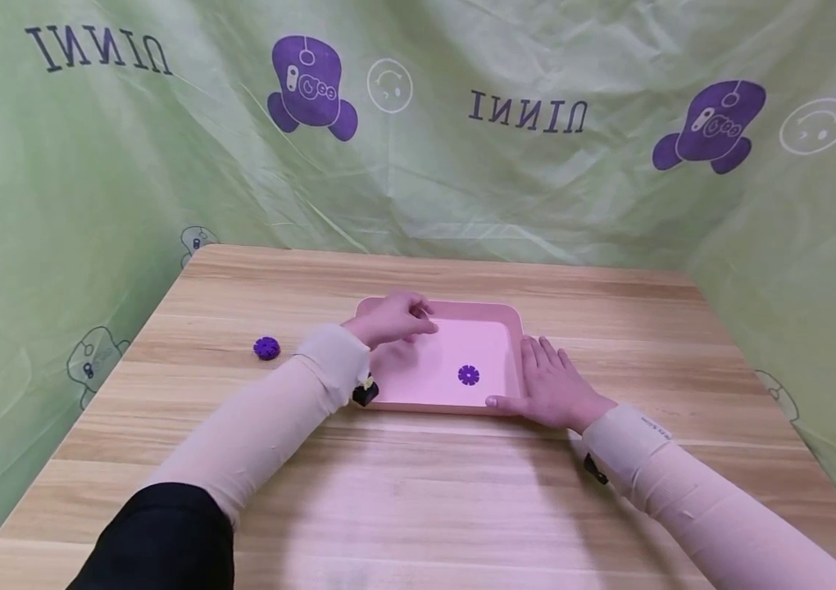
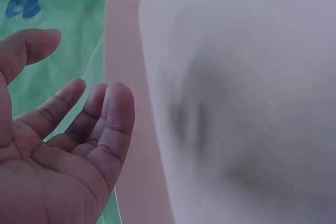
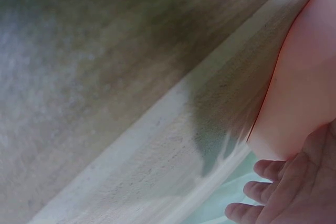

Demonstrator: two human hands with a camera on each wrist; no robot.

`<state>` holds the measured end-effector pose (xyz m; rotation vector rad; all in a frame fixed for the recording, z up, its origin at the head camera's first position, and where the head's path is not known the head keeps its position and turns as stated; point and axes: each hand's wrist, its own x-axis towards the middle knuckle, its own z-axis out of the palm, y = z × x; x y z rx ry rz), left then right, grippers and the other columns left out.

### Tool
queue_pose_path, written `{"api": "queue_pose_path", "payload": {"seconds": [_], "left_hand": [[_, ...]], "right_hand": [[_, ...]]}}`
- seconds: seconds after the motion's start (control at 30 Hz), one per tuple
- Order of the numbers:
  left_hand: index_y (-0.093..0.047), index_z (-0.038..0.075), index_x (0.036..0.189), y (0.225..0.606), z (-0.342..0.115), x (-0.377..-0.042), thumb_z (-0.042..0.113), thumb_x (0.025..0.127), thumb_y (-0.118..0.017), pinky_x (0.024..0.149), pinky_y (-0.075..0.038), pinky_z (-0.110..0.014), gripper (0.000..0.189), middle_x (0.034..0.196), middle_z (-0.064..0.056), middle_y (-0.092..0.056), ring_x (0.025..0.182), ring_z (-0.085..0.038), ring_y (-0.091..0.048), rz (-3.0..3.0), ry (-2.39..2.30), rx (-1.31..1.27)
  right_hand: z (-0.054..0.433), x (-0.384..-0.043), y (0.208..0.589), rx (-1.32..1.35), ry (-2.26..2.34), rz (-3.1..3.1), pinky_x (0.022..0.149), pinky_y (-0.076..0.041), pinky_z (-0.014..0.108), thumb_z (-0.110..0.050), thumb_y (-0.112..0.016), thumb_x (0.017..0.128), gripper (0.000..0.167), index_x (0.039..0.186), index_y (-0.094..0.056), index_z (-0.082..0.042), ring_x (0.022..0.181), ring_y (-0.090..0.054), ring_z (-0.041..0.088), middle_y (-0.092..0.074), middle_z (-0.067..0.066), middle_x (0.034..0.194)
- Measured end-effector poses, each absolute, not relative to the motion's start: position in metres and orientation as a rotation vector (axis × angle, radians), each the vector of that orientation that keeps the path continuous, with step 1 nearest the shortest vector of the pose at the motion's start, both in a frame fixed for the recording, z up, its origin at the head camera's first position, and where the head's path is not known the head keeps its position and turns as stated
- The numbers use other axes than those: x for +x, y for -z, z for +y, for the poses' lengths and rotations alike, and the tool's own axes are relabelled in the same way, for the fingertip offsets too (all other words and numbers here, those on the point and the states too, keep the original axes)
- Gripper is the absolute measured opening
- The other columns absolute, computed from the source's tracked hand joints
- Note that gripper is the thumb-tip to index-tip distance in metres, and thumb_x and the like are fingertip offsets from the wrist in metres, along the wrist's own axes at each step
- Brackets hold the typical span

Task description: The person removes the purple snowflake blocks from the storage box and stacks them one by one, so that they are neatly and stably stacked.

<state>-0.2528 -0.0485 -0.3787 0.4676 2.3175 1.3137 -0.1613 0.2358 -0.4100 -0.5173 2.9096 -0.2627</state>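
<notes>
A shallow pink tray (image 1: 418,407) lies on the table with one purple notched plastic disc (image 1: 468,375) on its floor. Over the tray's left part hovers my left hand (image 1: 397,318), fingers loosely bent. Seen from the left wrist, that palm (image 2: 58,166) holds nothing, and the thumb stands apart from the fingers. My right hand (image 1: 554,385) rests against the tray's right side, its fingers straight and its thumb at the front right corner. In the right wrist view, the fingers (image 3: 268,187) lie beside the tray's outer wall (image 3: 294,98).
Left of the tray, a small pile of purple notched discs (image 1: 266,348) sits on the wooden table (image 1: 418,500). A green printed curtain (image 1: 418,180) hangs behind the table and along both sides. Dark wrist devices (image 1: 365,392) show below each wrist.
</notes>
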Motion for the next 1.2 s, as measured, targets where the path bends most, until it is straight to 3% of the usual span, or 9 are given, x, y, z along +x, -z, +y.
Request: {"api": "queue_pose_path", "payload": {"seconds": [0.23, 0.4, 0.57, 0.7, 0.87, 1.2], "left_hand": [[-0.056, -0.006, 0.134, 0.378, -0.021, -0.245, 0.013, 0.096, -0.072, 0.079, -0.060, -0.041, 0.045, 0.115, -0.013, -0.065, 0.093, -0.032, -0.066, 2.259, -1.147, 0.609], [-0.060, -0.005, 0.128, 0.378, -0.007, -0.245, 0.011, 0.095, -0.074, 0.074, -0.060, -0.036, 0.039, 0.107, -0.010, -0.068, 0.083, -0.028, -0.068, 2.287, -1.016, 0.670], [-0.065, 0.001, 0.117, 0.381, 0.010, -0.245, 0.009, 0.089, -0.078, 0.063, -0.052, -0.027, 0.032, 0.093, -0.007, -0.065, 0.068, -0.018, -0.057, 2.360, -0.791, 0.726], [-0.067, 0.006, 0.100, 0.383, 0.029, -0.244, 0.011, 0.085, -0.083, 0.065, -0.045, -0.024, 0.023, 0.083, 0.000, -0.062, 0.072, -0.014, -0.053, 2.432, -0.483, 0.901], [-0.062, 0.010, 0.084, 0.382, 0.043, -0.238, 0.005, 0.082, -0.083, 0.068, -0.047, -0.024, 0.022, 0.075, 0.002, -0.061, 0.073, -0.014, -0.055, 2.475, -0.294, 1.020], [-0.062, 0.012, 0.087, 0.377, 0.048, -0.226, 0.000, 0.087, -0.073, 0.062, -0.042, -0.023, 0.016, 0.080, -0.001, -0.058, 0.072, -0.016, -0.051, 2.512, -0.081, 1.082]], "right_hand": [[0.235, -0.161, 0.408, -0.510, 0.273, 2.904, 0.120, -0.015, 0.068, -0.073, -0.058, 0.091, 0.120, 0.154, -0.017, 0.020, 0.148, -0.017, 0.056, -0.021, 0.038, 0.160], [0.234, -0.161, 0.407, -0.516, 0.265, 2.907, 0.120, -0.016, 0.068, -0.073, -0.059, 0.091, 0.119, 0.153, -0.017, 0.020, 0.148, -0.017, 0.057, -0.022, 0.038, 0.160], [0.235, -0.161, 0.407, -0.510, 0.276, 2.908, 0.120, -0.015, 0.068, -0.072, -0.060, 0.091, 0.119, 0.153, -0.018, 0.020, 0.148, -0.016, 0.057, -0.022, 0.039, 0.160], [0.235, -0.161, 0.407, -0.517, 0.294, 2.914, 0.119, -0.016, 0.069, -0.071, -0.061, 0.091, 0.118, 0.153, -0.018, 0.021, 0.148, -0.017, 0.057, -0.023, 0.038, 0.160], [0.236, -0.161, 0.408, -0.533, 0.293, 2.921, 0.119, -0.016, 0.069, -0.070, -0.061, 0.091, 0.117, 0.153, -0.018, 0.021, 0.148, -0.017, 0.057, -0.022, 0.038, 0.160], [0.235, -0.160, 0.409, -0.529, 0.331, 2.924, 0.119, -0.016, 0.069, -0.068, -0.063, 0.090, 0.117, 0.153, -0.018, 0.020, 0.148, -0.017, 0.056, -0.024, 0.037, 0.159]]}}
